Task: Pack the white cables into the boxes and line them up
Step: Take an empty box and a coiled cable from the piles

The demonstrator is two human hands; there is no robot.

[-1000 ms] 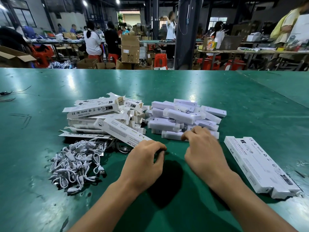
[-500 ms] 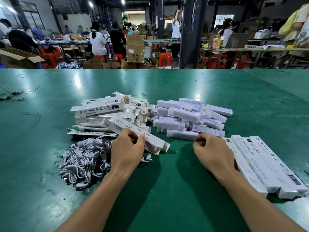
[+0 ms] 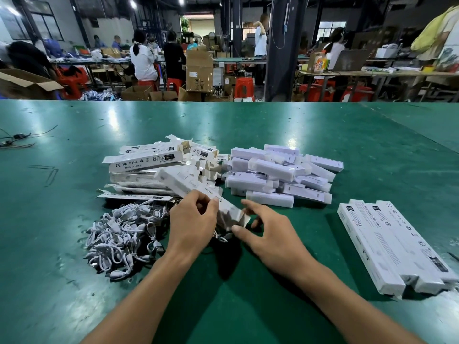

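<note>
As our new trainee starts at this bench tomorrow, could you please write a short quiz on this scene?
1. True or false: the left hand grips a box.
2. Where on the table does the row of boxes lie side by side? A) the person's left B) the person's right C) the far edge
3. Fill in: the cable pile lies to the ___ of the left hand.
Key: 1 true; 2 B; 3 left.
</note>
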